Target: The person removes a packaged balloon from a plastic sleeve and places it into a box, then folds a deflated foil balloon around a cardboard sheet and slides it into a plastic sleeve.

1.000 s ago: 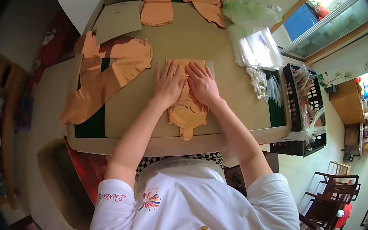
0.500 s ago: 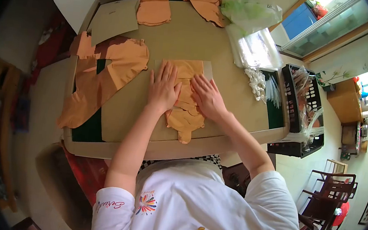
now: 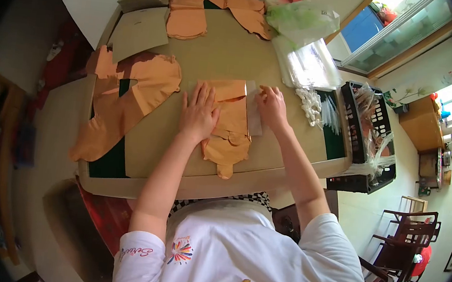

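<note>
My left hand (image 3: 199, 114) lies flat, fingers spread, on the orange stocking (image 3: 229, 127), whose length runs toward me; my right hand (image 3: 272, 107) pinches the clear bag (image 3: 253, 113) just right of it.

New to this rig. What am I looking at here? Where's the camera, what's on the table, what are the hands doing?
There is no machine: a person works with two bare hands. The single camera sits on the person's head and looks down, so the white shirt fills the bottom and the fisheye lens bends the edges. The left hand lies flat on a folded orange garment in the middle of the table. The right hand rests at the garment's right edge, on a clear plastic sleeve; whether it pinches anything is not clear. Around them lie more orange garments, cardboard sheets, a stack of clear bags and a black crate on the right.
</note>
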Available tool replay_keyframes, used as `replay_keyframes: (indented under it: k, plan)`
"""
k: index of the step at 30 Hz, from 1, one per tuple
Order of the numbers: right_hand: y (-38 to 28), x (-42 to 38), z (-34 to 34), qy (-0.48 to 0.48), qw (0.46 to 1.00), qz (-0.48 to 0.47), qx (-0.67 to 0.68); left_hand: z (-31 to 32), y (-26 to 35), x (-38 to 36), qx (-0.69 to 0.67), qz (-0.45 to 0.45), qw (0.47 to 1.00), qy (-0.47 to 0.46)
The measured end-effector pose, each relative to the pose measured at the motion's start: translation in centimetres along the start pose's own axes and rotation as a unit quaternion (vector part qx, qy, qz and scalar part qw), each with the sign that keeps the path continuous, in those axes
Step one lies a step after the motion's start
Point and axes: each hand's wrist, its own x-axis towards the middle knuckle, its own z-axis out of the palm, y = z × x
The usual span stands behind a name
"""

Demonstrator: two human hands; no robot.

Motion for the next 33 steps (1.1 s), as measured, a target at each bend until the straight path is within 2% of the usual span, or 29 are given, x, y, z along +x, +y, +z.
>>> replay_keyframes:
  k: [3, 6, 9, 12, 15, 16, 20, 22, 23, 24, 26, 28, 30, 32, 33]
  plan:
    - [-1.0, 3.7, 1.8, -0.100, 0.986, 0.129, -0.030, -0.3, 0.0, 0.0, -0.002, -0.006, 1.000, -0.012]
    - [0.7, 6.2, 2.2, -0.171, 0.973, 0.153, 0.017, -0.4, 0.0, 0.5, -0.004, -0.015, 1.000, -0.009]
    - [2.0, 9.1, 3.1, -0.191, 0.953, 0.206, 0.118, 0.0, 0.1, 1.9, -0.011, -0.032, 0.999, 0.005]
    - [2.5, 10.2, 4.8, -0.160, 0.939, 0.257, 0.166, -0.1, -0.3, 3.9, -0.023, -0.049, 0.998, 0.010]
    - [3.5, 8.9, 4.5, -0.155, 0.963, 0.187, 0.119, 0.0, -0.4, 4.7, -0.021, -0.045, 0.998, 0.027]
    - [3.8, 8.2, 4.0, -0.158, 0.956, 0.199, 0.143, 0.1, -0.4, 4.6, -0.013, -0.040, 0.999, 0.031]
    - [3.5, 4.0, -0.4, -0.151, 0.931, 0.244, 0.225, 0.2, -0.4, 4.5, -0.019, -0.044, 0.999, 0.023]
    - [2.7, 1.1, -3.5, -0.117, 0.934, 0.263, 0.211, 0.3, -0.4, 4.6, -0.024, -0.041, 0.998, 0.035]
    - [4.4, -0.6, -4.0, -0.114, 0.927, 0.264, 0.239, 0.4, -0.4, 4.5, -0.026, -0.039, 0.998, 0.041]
    - [6.3, -2.1, -4.8, -0.110, 0.920, 0.265, 0.267, 0.4, -0.4, 4.4, -0.034, -0.029, 0.997, 0.067]
    - [7.3, -4.7, -7.7, -0.022, 0.890, 0.290, 0.351, 0.2, -0.2, 3.7, -0.051, -0.009, 0.992, 0.119]
    - [7.0, -6.0, -11.7, -0.007, 0.830, 0.344, 0.439, -0.1, 0.7, 1.8, -0.081, 0.068, 0.990, 0.091]
    - [8.8, -7.3, -14.1, 0.007, 0.831, 0.302, 0.467, -0.1, 2.0, -0.7, -0.103, 0.132, 0.984, 0.062]
    - [10.3, -8.0, -15.4, 0.024, 0.810, 0.322, 0.489, 0.1, 3.7, -2.8, -0.117, 0.177, 0.976, 0.038]
    - [8.7, -7.5, -16.0, 0.025, 0.802, 0.327, 0.499, 0.3, 4.1, -3.2, -0.113, 0.182, 0.976, 0.032]
